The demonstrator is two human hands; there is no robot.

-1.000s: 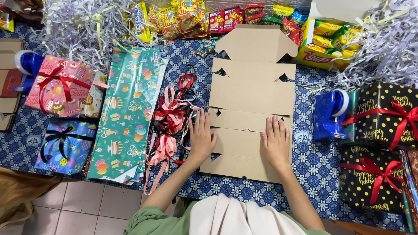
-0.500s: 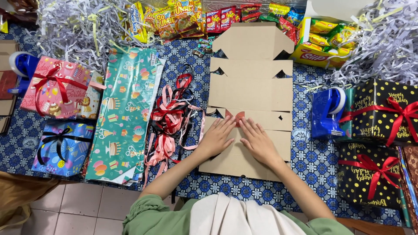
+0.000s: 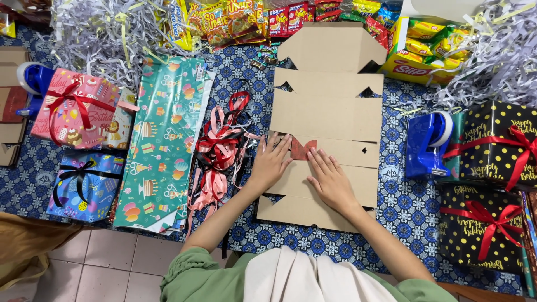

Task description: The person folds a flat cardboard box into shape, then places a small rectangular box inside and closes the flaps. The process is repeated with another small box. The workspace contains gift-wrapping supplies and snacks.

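A gift-packing workplace is shown: the table (image 3: pixel 403 218) is crowded with wrapped gifts (image 3: pixel 75 109), wrapping paper (image 3: pixel 162 140), ribbons (image 3: pixel 221 145), shredded paper (image 3: pixel 100 33), snack packs (image 3: pixel 235 17) and tape dispensers (image 3: pixel 428 145).

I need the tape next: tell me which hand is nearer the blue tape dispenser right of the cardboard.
Right. The right hand lies flat on the cardboard, left of the blue tape dispenser. The left hand rests farther left, beside the ribbons.
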